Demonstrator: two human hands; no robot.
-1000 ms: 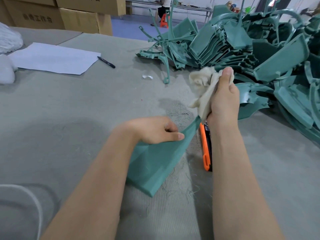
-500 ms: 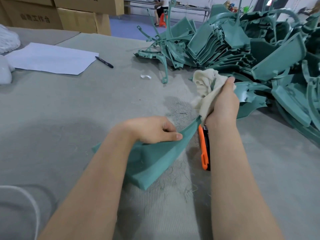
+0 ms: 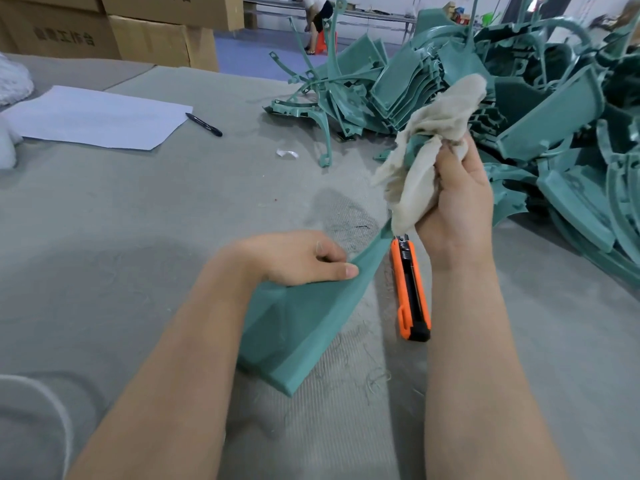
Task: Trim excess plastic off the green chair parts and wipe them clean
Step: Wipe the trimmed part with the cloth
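Observation:
A green chair part [image 3: 304, 323] lies across the grey felt table, its wide end near me and its narrow end running up to the right. My left hand [image 3: 301, 259] grips its upper edge, thumb on top. My right hand [image 3: 457, 202] holds a crumpled beige rag [image 3: 433, 133] wrapped around the part's narrow far end. An orange and black utility knife [image 3: 410, 289] lies on the table just right of the part, under my right wrist.
A big heap of green chair parts [image 3: 519, 98] fills the back right. A white sheet of paper [image 3: 97, 116] and a black pen [image 3: 204, 124] lie at the back left. Cardboard boxes [image 3: 149, 32] stand behind. Plastic shavings litter the worn felt [image 3: 346, 375].
The rag in my right hand has slid up along the part's narrow end and spread out. The part's near end has shifted slightly. My left hand keeps its grip.

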